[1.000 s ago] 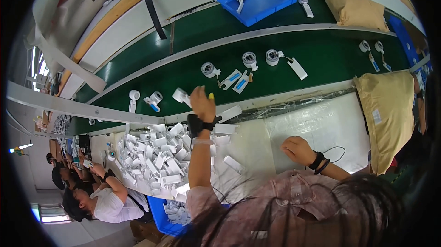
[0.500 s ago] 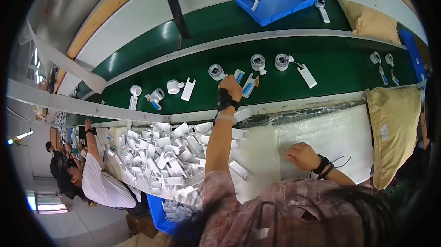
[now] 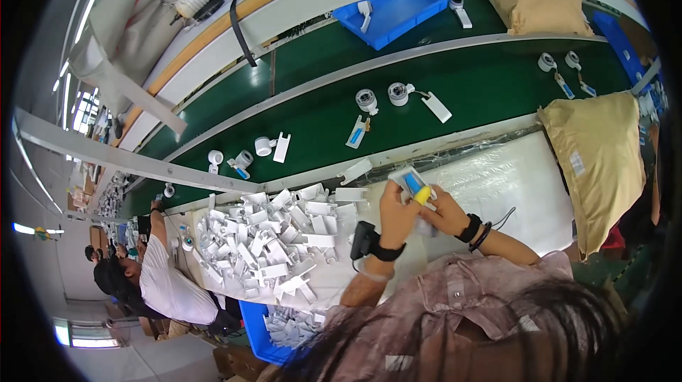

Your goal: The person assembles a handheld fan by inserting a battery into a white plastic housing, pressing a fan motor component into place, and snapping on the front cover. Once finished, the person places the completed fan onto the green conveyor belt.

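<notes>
Grip of two hands (image 3: 399, 216) holds one white housing (image 3: 403, 173) with one blue strip (image 3: 412, 183).

A: White round-headed units (image 3: 366, 101), near lane (image 3: 483, 69), this side of the white beam (image 3: 142, 159)?
B: Seven. One more on the far lane (image 3: 320, 49)
A: Blue tray (image 3: 405, 21) there?
B: One, with one white piece (image 3: 364, 9) inside. Lower down, one blue bin (image 3: 254, 329)
A: Tan paper bags (image 3: 604, 176)?
B: Two
A: Hands?
B: Two, left hand (image 3: 398, 218) and right hand (image 3: 447, 215), one white part (image 3: 410, 181) between them
A: Heaped casings (image 3: 273, 236)?
B: Overlapping, can't be counted
</notes>
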`<state>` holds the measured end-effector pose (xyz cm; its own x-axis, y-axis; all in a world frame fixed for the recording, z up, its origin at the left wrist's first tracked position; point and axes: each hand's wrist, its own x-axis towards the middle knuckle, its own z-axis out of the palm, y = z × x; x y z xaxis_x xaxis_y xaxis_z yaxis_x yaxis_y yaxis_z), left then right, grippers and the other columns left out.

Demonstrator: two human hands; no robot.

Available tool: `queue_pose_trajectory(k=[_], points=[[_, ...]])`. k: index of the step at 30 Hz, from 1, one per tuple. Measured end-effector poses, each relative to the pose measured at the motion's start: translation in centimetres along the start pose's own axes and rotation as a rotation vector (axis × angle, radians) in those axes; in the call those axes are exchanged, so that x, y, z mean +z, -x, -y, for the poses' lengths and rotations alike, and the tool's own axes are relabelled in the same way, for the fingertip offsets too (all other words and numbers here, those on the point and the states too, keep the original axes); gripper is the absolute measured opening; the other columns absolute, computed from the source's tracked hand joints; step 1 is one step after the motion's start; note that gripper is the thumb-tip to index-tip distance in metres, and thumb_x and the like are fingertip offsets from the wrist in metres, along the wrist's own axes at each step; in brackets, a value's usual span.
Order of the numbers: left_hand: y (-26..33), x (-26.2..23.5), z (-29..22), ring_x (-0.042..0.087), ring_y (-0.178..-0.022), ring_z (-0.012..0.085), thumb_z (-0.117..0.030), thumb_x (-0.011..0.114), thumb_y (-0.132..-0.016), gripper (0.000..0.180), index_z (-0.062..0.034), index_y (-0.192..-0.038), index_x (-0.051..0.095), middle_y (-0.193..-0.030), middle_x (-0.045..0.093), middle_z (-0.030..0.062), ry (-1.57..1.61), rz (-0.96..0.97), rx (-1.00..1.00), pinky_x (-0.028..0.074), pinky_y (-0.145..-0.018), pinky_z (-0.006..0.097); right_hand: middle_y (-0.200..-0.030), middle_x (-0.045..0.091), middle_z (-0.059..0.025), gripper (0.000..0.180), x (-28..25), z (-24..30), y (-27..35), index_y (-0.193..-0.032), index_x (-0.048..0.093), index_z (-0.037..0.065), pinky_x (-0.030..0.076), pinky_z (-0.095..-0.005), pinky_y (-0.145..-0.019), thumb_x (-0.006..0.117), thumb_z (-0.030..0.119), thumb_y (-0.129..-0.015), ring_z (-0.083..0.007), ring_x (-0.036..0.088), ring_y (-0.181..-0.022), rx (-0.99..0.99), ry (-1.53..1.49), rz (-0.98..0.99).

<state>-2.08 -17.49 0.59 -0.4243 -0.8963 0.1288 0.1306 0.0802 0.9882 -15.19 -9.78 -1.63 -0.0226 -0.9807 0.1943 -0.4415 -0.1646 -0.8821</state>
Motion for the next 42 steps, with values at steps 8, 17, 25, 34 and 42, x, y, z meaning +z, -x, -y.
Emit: queue_pose_trajectory(k=[8,17,25,34,42], points=[[5.5,-1.4,-5.3,0.065,-0.095,0.0254,-0.016,0.066,-0.088,0.041,0.0010,-0.122,0.051,-0.111,0.063,0.0130,-0.041,0.300,-0.149,0.053,-0.082,0.033,-0.069,0.060,-0.0058,0.017,-4.1,3.0,4.8,-0.095,0.060,0.001,0.050,-0.0293,-0.065,0.051,0.015,-0.098,-0.0151,0.060,-0.063,0.294,-0.444,0.105],[8.3,-0.9,-6.6,0.064,-0.103,0.0236,-0.017,0.066,-0.086,0.055,-0.0007,-0.134,0.043,-0.126,0.056,0.0136,-0.154,0.603,-0.531,0.053,-0.078,0.030,-0.073,0.062,-0.0034,0.012,-4.4,2.7,8.0,-0.088,0.059,0.013,0.047,-0.0373,-0.078,0.065,0.023,-0.085,-0.0247,0.061,-0.069,-0.275,0.552,0.013],[10.7,3.2,-6.2,0.059,-0.101,0.0209,-0.013,0.066,-0.086,0.054,0.0002,-0.133,0.042,-0.120,0.057,0.0137,-0.602,0.481,0.035,0.047,-0.083,0.030,-0.067,0.061,-0.0014,0.016,-4.6,3.9,9.1,-0.096,0.062,0.014,0.042,-0.0375,-0.088,0.068,0.021,-0.083,-0.0213,0.061,-0.069,-0.242,0.541,-0.127],[11.0,2.0,-4.9,0.059,-0.073,0.0135,-0.019,0.049,-0.100,0.031,-0.0015,-0.125,0.049,-0.095,0.060,0.0076,-0.002,0.294,-0.401,0.053,-0.062,0.028,-0.076,0.062,-0.0052,0.020,-5.9,5.5,9.6,-0.098,0.064,0.009,0.043,-0.0356,-0.075,0.072,0.010,-0.080,-0.0227,0.059,-0.073,-0.187,0.155,-0.229],[11.3,4.2,-5.9,0.059,-0.062,0.0128,-0.022,0.042,-0.102,0.026,-0.0023,-0.117,0.050,-0.092,0.062,0.0086,0.261,0.115,-0.523,0.053,-0.054,0.027,-0.085,0.066,-0.0046,0.016,-5.4,5.3,9.8,-0.095,0.068,0.007,0.045,-0.0342,-0.075,0.071,0.004,-0.080,-0.0261,0.058,-0.079,-0.262,0.080,-0.422]])
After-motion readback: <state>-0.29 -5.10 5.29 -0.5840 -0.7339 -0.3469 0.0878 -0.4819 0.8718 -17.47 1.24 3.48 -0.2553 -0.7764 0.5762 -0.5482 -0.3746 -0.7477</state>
